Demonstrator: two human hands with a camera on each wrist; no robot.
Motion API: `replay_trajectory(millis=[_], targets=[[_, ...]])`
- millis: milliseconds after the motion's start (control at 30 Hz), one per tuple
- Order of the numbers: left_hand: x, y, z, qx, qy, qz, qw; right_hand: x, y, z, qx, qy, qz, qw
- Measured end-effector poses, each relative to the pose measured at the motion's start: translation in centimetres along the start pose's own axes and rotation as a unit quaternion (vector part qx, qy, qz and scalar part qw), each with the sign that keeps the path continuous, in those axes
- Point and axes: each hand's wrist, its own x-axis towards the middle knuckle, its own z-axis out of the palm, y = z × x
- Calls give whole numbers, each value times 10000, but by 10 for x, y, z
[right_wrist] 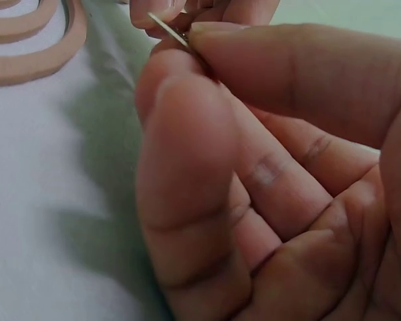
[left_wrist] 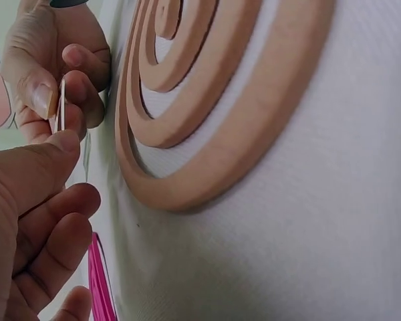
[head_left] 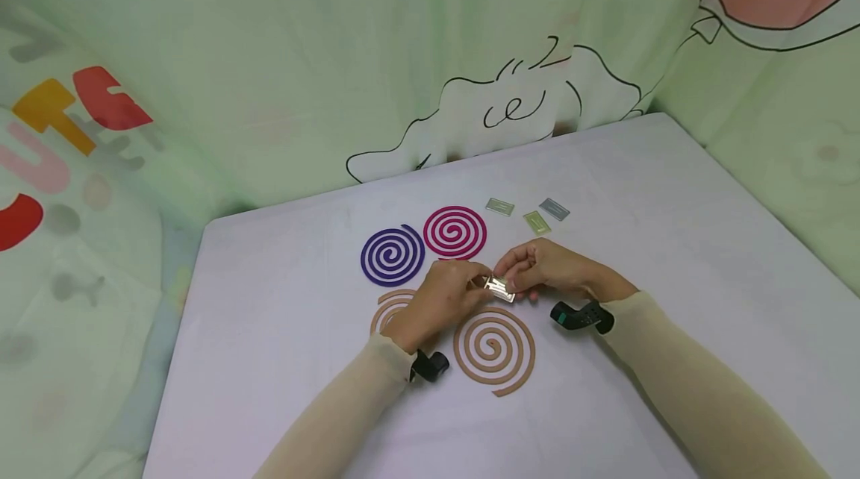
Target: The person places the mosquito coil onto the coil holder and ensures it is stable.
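Note:
A small shiny metal mosquito coil stand [head_left: 500,289] is held between both hands over the table. My left hand [head_left: 449,292] pinches its left end between thumb and fingers. At the other end, my right hand [head_left: 554,268] pinches it with thumb and forefinger. Seen edge-on in the left wrist view, the stand [left_wrist: 61,110] looks like a thin bright strip. Just below the hands lies a tan mosquito coil [head_left: 493,346] flat on the table. Another tan coil [head_left: 386,298] is partly hidden by my left hand.
Beyond the hands lie a purple coil [head_left: 392,255] and a magenta coil [head_left: 455,232], side by side. Three more flat metal stands, a silver one [head_left: 500,207], a grey one [head_left: 555,210] and a gold one [head_left: 537,222], rest toward the back of the white-covered table [head_left: 269,315].

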Motion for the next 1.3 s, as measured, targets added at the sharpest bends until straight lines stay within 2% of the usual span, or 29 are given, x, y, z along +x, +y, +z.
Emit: replay_trajectory(millis=[300, 633, 867, 1100, 1300], targets=[[-1, -1, 0, 382, -106, 48, 9992, 0, -2, -1, -22, -69, 120, 9999], [1, 0, -5, 419, -455, -187, 9979, 1, -3, -2, -57, -122, 164, 9998], [3, -3, -5, 355, -610, -53, 9975, 1, -5, -1, -126, -190, 138, 9996], [4, -3, -8, 270, -883, -101, 9957, 1, -7, 1, -215, -190, 166, 9995], [4, -3, -8, 318, -1015, -10, 9943, -2, -7, 3, -240, -203, 169, 9994]])
